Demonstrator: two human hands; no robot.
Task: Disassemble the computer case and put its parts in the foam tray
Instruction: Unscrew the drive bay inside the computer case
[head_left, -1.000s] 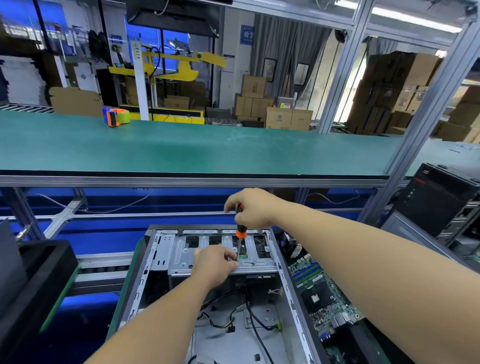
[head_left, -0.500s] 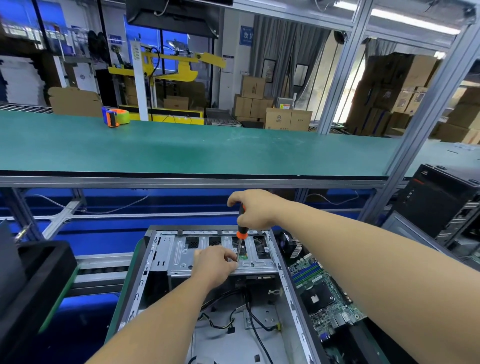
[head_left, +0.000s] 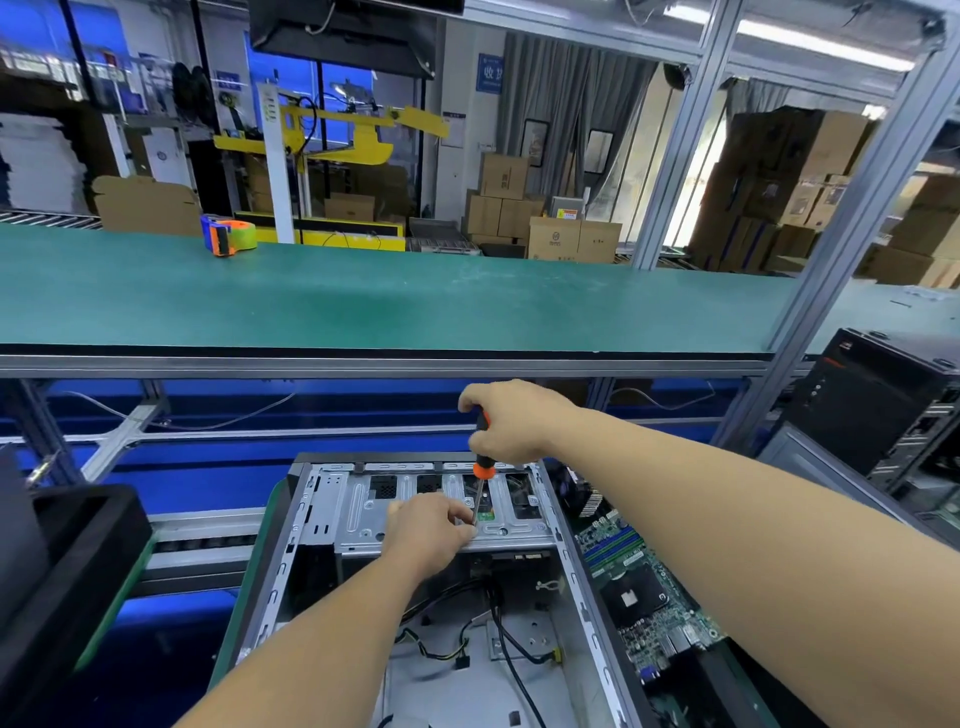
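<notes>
An open grey computer case (head_left: 306, 551) lies in front of me, its metal drive cage (head_left: 363, 514) at the far end and loose black cables (head_left: 498, 623) on its floor. My right hand (head_left: 511, 421) grips the black-and-orange handle of a screwdriver (head_left: 482, 467), which stands nearly upright with its tip on the cage. My left hand (head_left: 431, 525) rests on the cage with its fingertips pinched at the screwdriver tip. A black foam tray (head_left: 78, 551) sits at the left edge.
A green motherboard (head_left: 639, 597) lies just right of the case. A black computer tower (head_left: 878, 405) stands at the far right. A green conveyor shelf (head_left: 389, 301) runs across above the bench, carrying an orange tape dispenser (head_left: 228, 236). Aluminium posts (head_left: 852, 208) rise on the right.
Both hands stay at the drive cage. My right hand has shifted very slightly on the screwdriver handle; the case has not moved.
</notes>
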